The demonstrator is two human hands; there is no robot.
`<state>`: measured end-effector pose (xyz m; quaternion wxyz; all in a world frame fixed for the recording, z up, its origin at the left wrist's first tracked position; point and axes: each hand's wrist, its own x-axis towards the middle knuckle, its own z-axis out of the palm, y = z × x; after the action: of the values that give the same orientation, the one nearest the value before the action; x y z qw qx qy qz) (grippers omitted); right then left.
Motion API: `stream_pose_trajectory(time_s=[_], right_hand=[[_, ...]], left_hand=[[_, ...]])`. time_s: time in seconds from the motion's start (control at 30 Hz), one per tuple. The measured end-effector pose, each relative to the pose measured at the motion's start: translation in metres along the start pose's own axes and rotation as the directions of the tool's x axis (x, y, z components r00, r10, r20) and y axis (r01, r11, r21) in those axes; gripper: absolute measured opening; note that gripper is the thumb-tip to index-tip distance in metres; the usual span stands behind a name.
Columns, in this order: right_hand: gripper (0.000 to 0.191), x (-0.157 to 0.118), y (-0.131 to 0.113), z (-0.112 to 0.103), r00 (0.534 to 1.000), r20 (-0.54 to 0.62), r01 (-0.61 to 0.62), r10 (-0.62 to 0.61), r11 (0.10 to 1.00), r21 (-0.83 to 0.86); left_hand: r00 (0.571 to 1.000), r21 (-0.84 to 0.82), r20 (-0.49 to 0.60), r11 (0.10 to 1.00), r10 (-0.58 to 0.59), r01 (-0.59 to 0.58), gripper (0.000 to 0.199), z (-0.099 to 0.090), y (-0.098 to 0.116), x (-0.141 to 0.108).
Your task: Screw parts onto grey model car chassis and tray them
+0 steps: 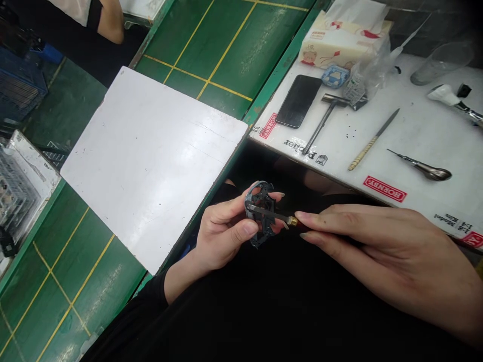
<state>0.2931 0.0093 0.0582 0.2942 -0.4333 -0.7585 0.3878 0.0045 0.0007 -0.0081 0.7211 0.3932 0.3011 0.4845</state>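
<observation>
My left hand (222,231) is closed round a small dark, open-framed part (267,236) with a curved rim, held above my lap. Thumb and fingers pinch it from its left side. My right hand (381,246) grips a thin hand tool (279,215) with a flat grey blade and a brass collar; it looks like a small knife or file. Most of its handle is hidden by my fingers. The blade lies across the dark part, its tip at the rim near my left fingers; whether it cuts or scrapes cannot be told.
A white board (151,166) bridges the green table (204,50) to my left. On the white worktop lie a phone (299,100), a T-shaped metal tool (322,120), a file (373,141), a pointed tool (422,166) and a tissue pack (343,40). Another person's arm (111,20) is top left.
</observation>
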Motion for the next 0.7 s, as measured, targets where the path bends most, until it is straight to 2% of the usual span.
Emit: stream_pose_trajectory(time_s=[0.17,0.33,0.47,0.7], right_hand=[[0.028,0.0005,0.0011,0.0001,1.000,-0.003,0.000,0.000,1.000,0.006],[0.028,-0.0003,0.0011,-0.0011,1.000,-0.018,0.007,-0.007,1.000,-0.001],[0.027,-0.0017,0.0008,-0.0006,1.000,-0.017,0.011,-0.011,1.000,0.002],[0.027,-0.0053,0.0016,0.0019,1.000,-0.021,-0.006,0.005,1.000,-0.011]], left_hand=[[0.999,-0.021,0.030,1.000,0.020,-0.019,0.046,0.0012,0.0015,-0.0001],[1.000,0.007,-0.024,1.000,-0.014,0.014,0.048,0.0032,0.0020,-0.0011],[1.000,-0.002,0.008,1.000,0.022,-0.022,0.048,0.0022,0.0005,-0.0010],[1.000,0.029,-0.020,1.000,0.001,0.000,0.046,0.0021,0.0001,-0.0011]])
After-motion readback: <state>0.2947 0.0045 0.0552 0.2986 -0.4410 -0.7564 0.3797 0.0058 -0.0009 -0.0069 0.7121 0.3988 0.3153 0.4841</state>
